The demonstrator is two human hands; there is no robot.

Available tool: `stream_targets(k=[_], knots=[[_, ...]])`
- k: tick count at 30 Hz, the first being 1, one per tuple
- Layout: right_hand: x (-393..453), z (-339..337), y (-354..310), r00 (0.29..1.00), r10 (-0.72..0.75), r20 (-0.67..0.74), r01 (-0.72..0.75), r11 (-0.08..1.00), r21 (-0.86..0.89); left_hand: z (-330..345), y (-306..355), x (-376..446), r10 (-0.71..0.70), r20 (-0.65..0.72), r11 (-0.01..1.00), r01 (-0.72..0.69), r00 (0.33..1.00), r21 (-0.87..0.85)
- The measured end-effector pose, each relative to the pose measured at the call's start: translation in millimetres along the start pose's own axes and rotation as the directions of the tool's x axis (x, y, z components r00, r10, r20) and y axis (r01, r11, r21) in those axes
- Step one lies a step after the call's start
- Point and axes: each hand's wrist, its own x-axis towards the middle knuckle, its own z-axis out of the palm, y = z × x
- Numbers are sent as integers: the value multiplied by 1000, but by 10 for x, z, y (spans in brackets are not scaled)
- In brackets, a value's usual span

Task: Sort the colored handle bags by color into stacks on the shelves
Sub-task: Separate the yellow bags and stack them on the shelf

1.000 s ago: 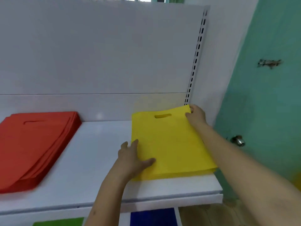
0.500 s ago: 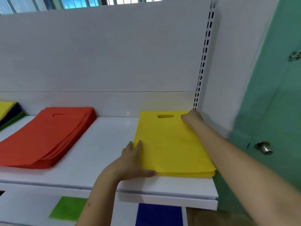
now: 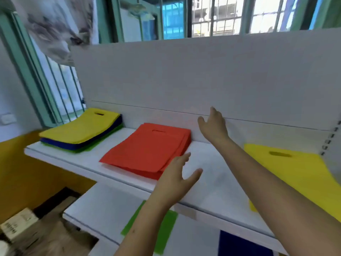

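While both hands hover empty, fingers spread, left hand point(image 3: 175, 179) at 6 o'clock and right hand point(image 3: 214, 124) at 3 o'clock of the red bag stack point(image 3: 147, 149).

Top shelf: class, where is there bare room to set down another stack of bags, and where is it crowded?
Bare white top shelf shows between the red stack and the yellow bag, though both hands hover there. A narrower strip separates the red stack from the mixed pile. The shelf's left end is crowded.

bright daylight from barred windows point(image 3: 212, 17) | motion blur throughout | wide-angle bowing at edges
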Motion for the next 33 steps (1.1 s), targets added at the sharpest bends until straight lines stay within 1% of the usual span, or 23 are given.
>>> stream_targets(k=[2,4,7,10,12,15,19,24,27,28,30,31,33], knots=[[-74,520,-505,997,-61,41,59,996,61,-467,-350,-85,-21,-97,999,25,995,35],[-163,993,-953,989,-118,84,110,989,103,-926,-722,-176,-82,-165,995,90,983,43],[-255,1598,-1515,971,-202,127,188,976,115,-1562,-1240,-285,-172,-258,982,186,951,28],[-266,2053,-1970,947,-263,183,247,964,102,-2052,-1658,-302,-249,-353,964,265,902,-3],[-176,2337,-2214,930,-293,224,284,956,73,-2312,-1911,-265,-286,-412,951,309,865,-12],[65,2747,-2483,912,-292,287,299,954,20,-2663,-2294,-96,-306,-481,937,351,822,3],[481,3230,-2690,882,-256,396,356,913,-201,-3061,-2838,264,-315,-554,916,400,771,36],[1033,3840,-2822,866,-155,476,396,794,-462,-3524,-3505,887,-332,-579,863,487,745,132],[1235,4147,-2897,866,-83,492,413,672,-615,-3803,-3867,1251,-331,-573,789,553,750,269],[1275,4243,-2903,862,-81,501,433,632,-643,-3884,-4004,1344,-351,-556,742,586,753,325],[1309,4401,-2873,858,-79,507,446,605,-659,-3971,-4277,1460,-439,-475,643,636,763,427],[1312,4455,-2853,862,-67,502,434,609,-664,-3974,-4400,1479,-494,-421,615,648,761,450],[1307,4521,-2827,878,-68,474,415,602,-682,-3921,-4574,1462,-558,-358,607,662,749,439]])
